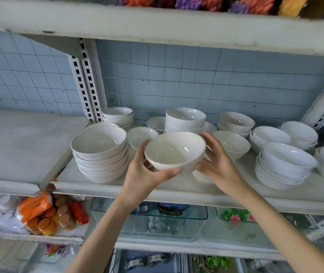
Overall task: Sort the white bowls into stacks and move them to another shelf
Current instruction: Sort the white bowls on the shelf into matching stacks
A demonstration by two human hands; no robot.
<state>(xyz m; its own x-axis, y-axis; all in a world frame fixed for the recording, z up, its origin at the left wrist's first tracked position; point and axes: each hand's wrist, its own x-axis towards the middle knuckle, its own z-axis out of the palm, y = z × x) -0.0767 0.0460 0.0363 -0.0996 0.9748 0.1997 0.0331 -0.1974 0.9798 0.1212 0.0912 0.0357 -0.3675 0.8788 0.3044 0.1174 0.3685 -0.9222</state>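
**Head view.** The white bowls all stand on one shelf (157,191) in front of a blue tiled wall.

*Progress.* Sorting appears partly done.
- A tall front-left stack (100,154) of matching bowls stands near the shelf edge.
- Lower stacks stand behind it: a back-left stack (117,117), a centre stack (185,120) and a back-right stack (236,122).
- Further nested groups fill the right end, among them a front-right stack (287,164).
- Several bowls are still single, for example a small bowl (141,134) just beside the front-left stack and a wide bowl (231,142) to the right of the hands.
- Every bowl in view is on this shelf, so the move to another shelf is judged not yet begun. Which shelf is meant cannot be told.

*Hands.* The held bowl (175,150) is upright, mouth up, above the front of the shelf and between the front-left stack and the wide bowl.
- The left hand (145,174) grips it from the left. The thumb lies along the near wall and the fingers curl behind the rim.
- The right hand (216,162) cups the right wall with spread, gently curved fingers.
- The two hands are apart, on opposite sides of the bowl.
- Part of another white bowl shows beneath the right hand. Whether the hand touches it cannot be told.
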